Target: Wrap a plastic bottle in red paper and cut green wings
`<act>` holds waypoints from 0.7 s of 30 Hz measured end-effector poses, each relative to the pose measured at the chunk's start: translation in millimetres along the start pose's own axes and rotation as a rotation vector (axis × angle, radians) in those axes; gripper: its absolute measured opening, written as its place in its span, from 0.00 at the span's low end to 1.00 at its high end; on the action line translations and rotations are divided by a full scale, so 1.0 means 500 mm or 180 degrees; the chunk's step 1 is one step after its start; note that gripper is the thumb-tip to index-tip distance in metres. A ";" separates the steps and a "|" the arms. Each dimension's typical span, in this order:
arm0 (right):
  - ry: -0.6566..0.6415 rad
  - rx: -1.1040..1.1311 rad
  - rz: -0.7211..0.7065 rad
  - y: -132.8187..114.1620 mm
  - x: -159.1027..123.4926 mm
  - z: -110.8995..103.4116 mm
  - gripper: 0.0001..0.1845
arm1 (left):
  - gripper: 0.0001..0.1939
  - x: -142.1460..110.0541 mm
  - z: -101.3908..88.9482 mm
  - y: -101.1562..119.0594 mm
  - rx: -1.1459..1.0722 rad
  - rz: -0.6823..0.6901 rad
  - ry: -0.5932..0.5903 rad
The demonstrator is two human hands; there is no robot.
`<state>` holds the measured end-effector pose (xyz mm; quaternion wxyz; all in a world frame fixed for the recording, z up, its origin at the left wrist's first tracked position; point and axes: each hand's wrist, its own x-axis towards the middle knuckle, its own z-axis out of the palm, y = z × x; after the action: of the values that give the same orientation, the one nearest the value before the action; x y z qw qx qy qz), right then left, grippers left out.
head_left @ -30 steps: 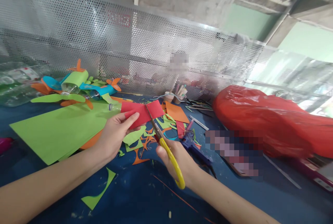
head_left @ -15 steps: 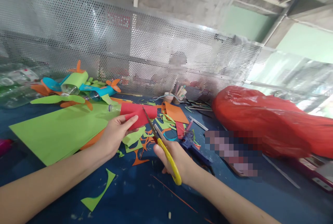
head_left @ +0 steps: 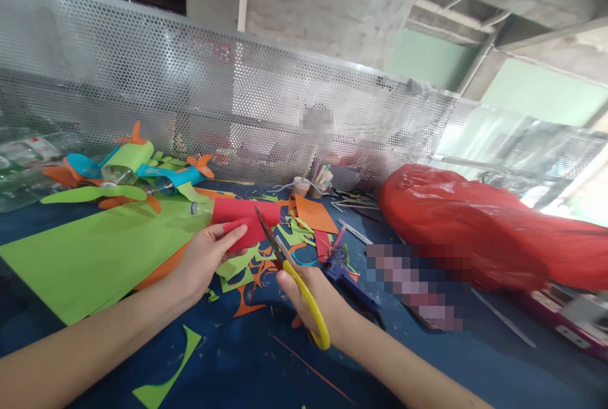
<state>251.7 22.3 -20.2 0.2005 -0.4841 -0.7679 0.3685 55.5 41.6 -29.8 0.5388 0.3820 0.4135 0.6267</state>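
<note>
My left hand (head_left: 202, 263) pinches a small piece of red craft sheet (head_left: 247, 230) between thumb and fingers. In my right hand (head_left: 323, 298) is a pair of scissors (head_left: 308, 294) with yellow handles, my fingers closed around them. The scissors' blades stand apart at the right edge of the red sheet; whether they touch it I cannot tell. Just behind lies a clear plastic bottle (head_left: 202, 207) on its side, its body wrapped in red. Green and orange offcuts (head_left: 251, 273) are scattered below the sheet.
Large green sheets (head_left: 109, 244) lie left, below bottle planes with orange propellers (head_left: 126, 165). A blue glue gun (head_left: 349, 282), an orange sheet (head_left: 313, 213) and a big red plastic bag (head_left: 456, 225) are on the right. A perforated metal screen (head_left: 275, 105) stands behind.
The view has shifted, so the scene sits slightly further left and lower. Both hands keep nearly the same pose, with the scissors still at the red sheet's edge.
</note>
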 end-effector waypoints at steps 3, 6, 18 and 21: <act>0.0096 0.0036 0.0329 -0.003 0.006 -0.003 0.28 | 0.15 0.003 -0.003 -0.003 0.0071 -0.0100 -0.0078; 0.0585 -0.0530 0.0179 -0.002 0.014 -0.020 0.26 | 0.17 0.001 -0.004 -0.004 0.0219 -0.0345 -0.0212; 0.1071 -0.2380 0.0718 0.008 0.052 -0.053 0.14 | 0.19 -0.015 0.006 0.008 0.1131 -0.0470 -0.0651; 0.1050 -0.2479 0.0704 0.008 0.051 -0.049 0.14 | 0.18 -0.021 0.009 0.004 0.1273 -0.0401 -0.0675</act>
<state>258.9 55.2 -8.5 0.0823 -0.6552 -0.7508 -0.0115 60.3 31.6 -26.8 0.5309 0.5183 0.4936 0.4538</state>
